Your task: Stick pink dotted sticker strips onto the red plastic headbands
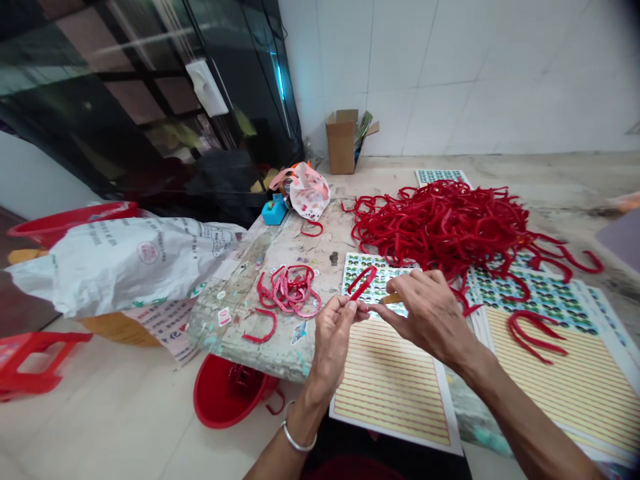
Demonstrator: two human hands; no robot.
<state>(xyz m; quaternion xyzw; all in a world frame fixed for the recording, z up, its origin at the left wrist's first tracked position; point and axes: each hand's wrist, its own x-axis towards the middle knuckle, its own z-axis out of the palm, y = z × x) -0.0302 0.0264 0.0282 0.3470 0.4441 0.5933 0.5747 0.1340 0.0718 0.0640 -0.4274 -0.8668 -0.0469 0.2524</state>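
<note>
My left hand [334, 328] pinches a red band [363, 283] bent into a narrow loop that rises above the fingers. Just to its right, my right hand [430, 313] grips a small tan, stick-like piece [393, 299]; its exact kind is not clear. The thumb of that hand reaches to the band's end at the left fingertips. Below both hands lies a printed sheet [390, 387] with yellow striped rows and small green-blue pictures. Left of them is a small heap of red and pink loops [293, 291], with a single curved red band [265, 328] in front.
A large pile of red bands [440, 223] covers the table's back right. More printed sheets [565, 373] lie at right. A cardboard box [342, 143], blue container [275, 211] and patterned bag [309, 192] stand behind. A red bucket [210, 400] sits below the table's edge [240, 357].
</note>
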